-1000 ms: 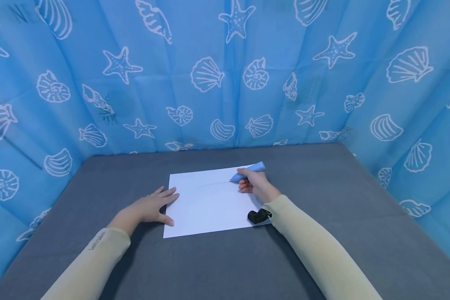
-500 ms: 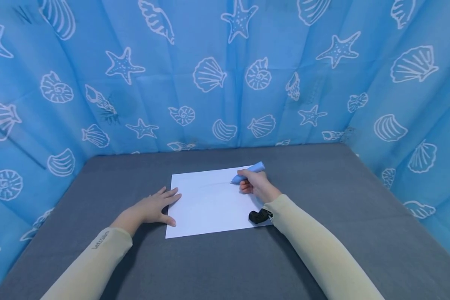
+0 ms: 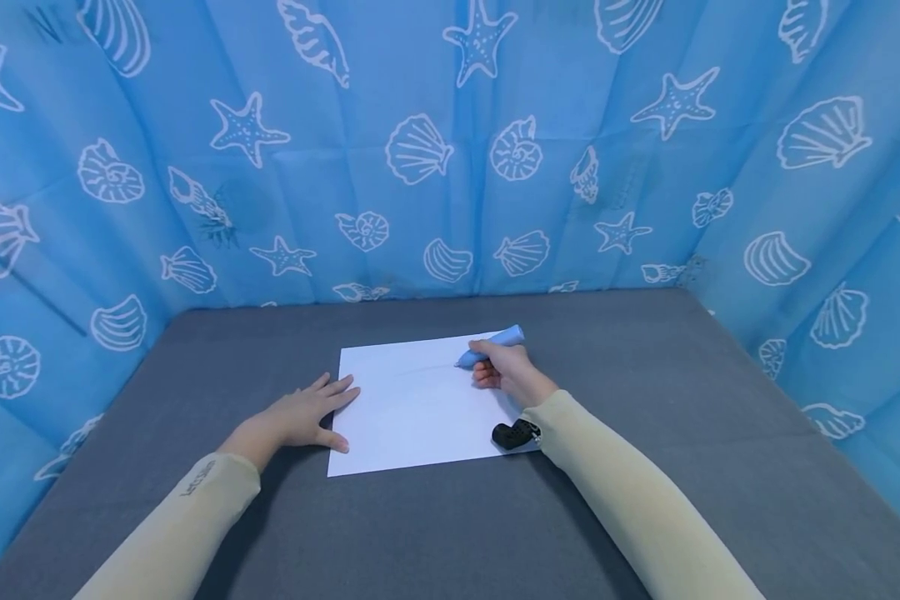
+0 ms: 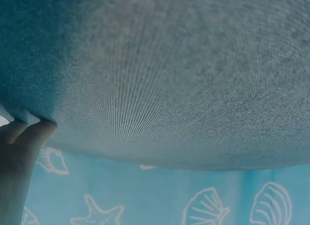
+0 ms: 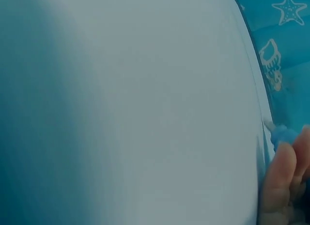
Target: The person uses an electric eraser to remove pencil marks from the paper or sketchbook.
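A white sheet of paper (image 3: 412,417) lies flat on the grey table. My right hand (image 3: 512,371) pinches a thick light-blue marker (image 3: 508,336) between thumb and fingers. The marker slants with its tip down at the upper right part of the sheet; a faint line seems to run leftward from it. In the right wrist view the curled fingers (image 5: 281,179) and the marker's blue front end (image 5: 283,134) show at the right edge. My left hand (image 3: 300,417) is spread, its thumb and fingertips resting on the sheet's left edge. The left wrist view catches only part of that hand (image 4: 24,152).
Grey cloth (image 3: 435,533) covers the table. A blue curtain (image 3: 450,192) with white shells and starfish hangs along the back and both sides. A black wrist device (image 3: 515,434) sits at the right cuff, above the paper's lower right corner.
My right hand and the marker have shifted slightly left across the paper. The left hand stays in place on the sheet's edge.
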Motion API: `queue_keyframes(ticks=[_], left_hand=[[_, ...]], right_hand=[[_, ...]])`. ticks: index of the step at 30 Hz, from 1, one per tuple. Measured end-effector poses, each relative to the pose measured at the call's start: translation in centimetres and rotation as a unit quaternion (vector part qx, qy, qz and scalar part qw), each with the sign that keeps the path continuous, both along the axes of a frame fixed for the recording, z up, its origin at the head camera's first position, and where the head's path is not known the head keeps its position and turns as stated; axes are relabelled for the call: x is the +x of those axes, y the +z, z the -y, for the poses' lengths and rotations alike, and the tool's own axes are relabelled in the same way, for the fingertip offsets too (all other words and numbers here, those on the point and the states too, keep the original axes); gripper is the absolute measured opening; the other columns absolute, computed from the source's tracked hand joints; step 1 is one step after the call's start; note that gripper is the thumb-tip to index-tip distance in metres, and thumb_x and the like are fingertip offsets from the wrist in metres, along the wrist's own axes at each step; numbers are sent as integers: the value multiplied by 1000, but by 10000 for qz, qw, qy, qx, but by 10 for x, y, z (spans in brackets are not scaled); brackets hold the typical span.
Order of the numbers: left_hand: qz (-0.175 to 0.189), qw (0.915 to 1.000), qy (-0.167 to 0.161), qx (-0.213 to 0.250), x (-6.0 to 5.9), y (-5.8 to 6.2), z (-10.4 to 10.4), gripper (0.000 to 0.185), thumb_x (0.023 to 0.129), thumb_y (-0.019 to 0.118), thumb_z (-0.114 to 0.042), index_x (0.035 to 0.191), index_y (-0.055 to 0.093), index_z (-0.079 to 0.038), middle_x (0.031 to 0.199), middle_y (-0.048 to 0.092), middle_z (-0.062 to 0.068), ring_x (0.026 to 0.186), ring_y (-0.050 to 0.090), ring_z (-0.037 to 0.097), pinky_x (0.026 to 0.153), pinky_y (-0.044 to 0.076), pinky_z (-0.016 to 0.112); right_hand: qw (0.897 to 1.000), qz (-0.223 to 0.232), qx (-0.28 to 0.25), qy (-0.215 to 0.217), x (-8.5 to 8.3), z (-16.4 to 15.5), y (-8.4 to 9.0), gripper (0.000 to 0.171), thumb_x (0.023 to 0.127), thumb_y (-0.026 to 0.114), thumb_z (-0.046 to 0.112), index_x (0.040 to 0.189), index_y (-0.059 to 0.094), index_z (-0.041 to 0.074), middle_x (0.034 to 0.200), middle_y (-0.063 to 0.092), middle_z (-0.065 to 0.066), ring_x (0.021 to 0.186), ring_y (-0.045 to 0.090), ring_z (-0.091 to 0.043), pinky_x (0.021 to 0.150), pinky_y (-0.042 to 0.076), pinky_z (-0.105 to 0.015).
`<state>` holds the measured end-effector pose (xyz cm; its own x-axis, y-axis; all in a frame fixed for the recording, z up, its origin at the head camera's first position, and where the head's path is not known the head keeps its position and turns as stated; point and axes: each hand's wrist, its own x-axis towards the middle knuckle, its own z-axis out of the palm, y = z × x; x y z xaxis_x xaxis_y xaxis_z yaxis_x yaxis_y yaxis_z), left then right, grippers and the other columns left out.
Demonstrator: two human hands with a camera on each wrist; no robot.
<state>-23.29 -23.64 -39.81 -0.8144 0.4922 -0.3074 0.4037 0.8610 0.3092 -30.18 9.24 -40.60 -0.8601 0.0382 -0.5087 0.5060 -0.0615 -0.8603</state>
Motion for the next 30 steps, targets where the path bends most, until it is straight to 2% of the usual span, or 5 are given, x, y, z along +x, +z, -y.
queue_keyframes(ticks=[7, 25, 30], left_hand=[[0, 10000, 24, -48, -1, -2, 0, 100, 78, 67, -64, 154, 29, -12, 160, 17, 14, 144, 9, 45, 104, 16, 72], [0, 10000, 32, 4, 0, 1, -1, 99, 79, 68, -63, 153, 29, -11, 160, 17, 14, 144, 9, 47, 104, 16, 73], [26, 10000, 68, -16, 0, 0, -1, 99, 78, 68, -63, 154, 29, -12, 161, 17, 14, 144, 8, 46, 103, 16, 73]], right_hand=[[10000, 0, -11, -54, -1, 0, -1, 26, 93, 67, 24, 85, 61, 1, 62, 56, -4, 49, 54, -11, 50, 51, -23], [9995, -19, 200, -243, -2, 1, -3, 26, 91, 68, 24, 86, 61, 0, 61, 56, -4, 48, 53, -11, 50, 51, -23], [9996, -19, 205, -181, -2, 0, -3, 25, 91, 68, 24, 86, 61, 0, 62, 56, -4, 49, 54, -11, 51, 52, -24]])
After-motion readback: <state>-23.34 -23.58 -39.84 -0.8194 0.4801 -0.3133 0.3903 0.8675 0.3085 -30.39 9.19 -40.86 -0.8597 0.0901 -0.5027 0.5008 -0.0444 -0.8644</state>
